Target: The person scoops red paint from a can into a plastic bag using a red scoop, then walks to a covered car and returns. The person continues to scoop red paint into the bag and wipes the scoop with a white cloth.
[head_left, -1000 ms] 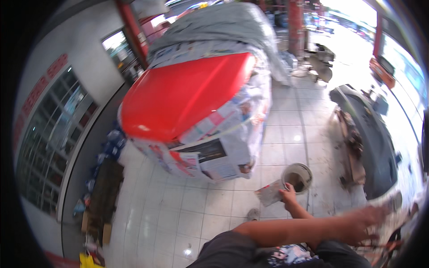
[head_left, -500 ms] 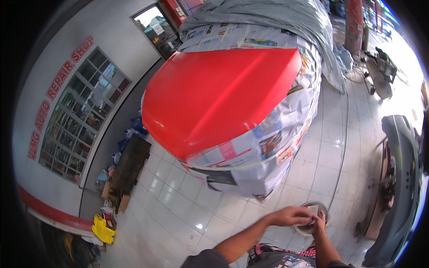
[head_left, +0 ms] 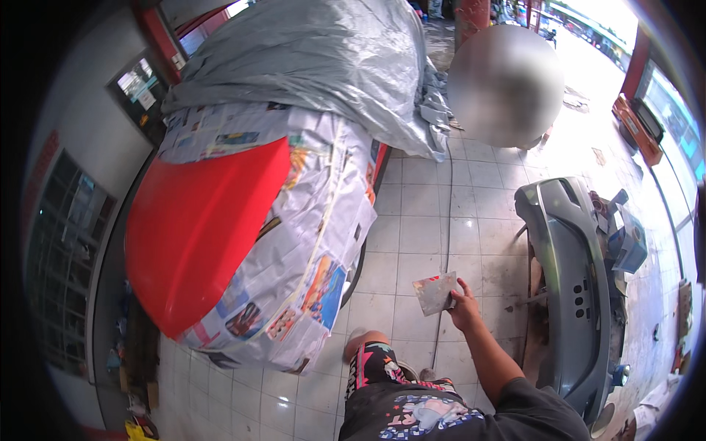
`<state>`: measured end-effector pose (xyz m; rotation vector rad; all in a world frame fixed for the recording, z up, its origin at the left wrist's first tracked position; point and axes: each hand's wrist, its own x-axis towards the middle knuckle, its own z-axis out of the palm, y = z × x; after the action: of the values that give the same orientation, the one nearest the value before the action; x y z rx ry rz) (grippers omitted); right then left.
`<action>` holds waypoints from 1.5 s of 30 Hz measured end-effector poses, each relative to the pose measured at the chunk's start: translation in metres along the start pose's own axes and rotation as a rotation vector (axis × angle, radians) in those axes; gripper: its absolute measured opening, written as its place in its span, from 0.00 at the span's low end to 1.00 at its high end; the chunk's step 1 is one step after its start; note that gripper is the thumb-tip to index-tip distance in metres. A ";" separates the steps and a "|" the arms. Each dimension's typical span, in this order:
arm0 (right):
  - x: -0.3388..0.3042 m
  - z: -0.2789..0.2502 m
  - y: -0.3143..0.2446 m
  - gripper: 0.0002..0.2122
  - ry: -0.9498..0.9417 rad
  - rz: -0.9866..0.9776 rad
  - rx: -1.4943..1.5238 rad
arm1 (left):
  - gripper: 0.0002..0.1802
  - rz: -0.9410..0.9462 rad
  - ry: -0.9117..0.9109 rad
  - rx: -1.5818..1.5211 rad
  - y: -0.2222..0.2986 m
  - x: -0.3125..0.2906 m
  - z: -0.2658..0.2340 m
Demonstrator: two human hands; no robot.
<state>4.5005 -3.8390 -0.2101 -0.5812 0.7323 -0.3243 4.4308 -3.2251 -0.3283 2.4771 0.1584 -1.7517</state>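
Observation:
My right hand is closed on one edge of a thin, square, greyish-white card-like sheet with red and pale marks. The thumb and fingers pinch it, and it is held out over the tiled floor, in front of my legs. What kind of sheet it is, I cannot make out. My left hand is out of view. Left of the sheet stands a car with a glossy red hood, its front wrapped in taped newspaper. Neither the sheet nor my hand touches the car.
A grey cloth cover drapes the car's rear part. To my right a grey bumper stands on a support, with boxes behind it. A dark cable runs along the floor tiles. A red post rises at the far end.
My view has swung right, so the car now lies further left. Both hands were together at the sheet; now only the right holds it, further out, and the left has gone from view.

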 end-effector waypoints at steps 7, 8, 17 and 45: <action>0.085 0.019 -0.026 0.28 0.042 0.077 0.129 | 0.25 0.534 0.263 0.381 0.236 0.114 -0.170; 0.096 0.026 -0.040 0.29 0.042 0.063 0.145 | 0.22 0.617 0.155 0.241 0.291 0.135 -0.224; 0.199 0.153 -0.189 0.33 -0.035 -0.188 0.090 | 0.22 0.898 0.112 -0.756 0.766 0.152 -0.590; 0.709 0.270 -0.437 0.26 -0.627 0.341 -0.437 | 0.28 0.889 0.876 -0.784 0.991 0.149 -0.756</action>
<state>5.1565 -4.4174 -0.1635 -0.8983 0.2757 0.3397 5.3286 -4.0921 -0.1943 1.9845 -0.1540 -0.1460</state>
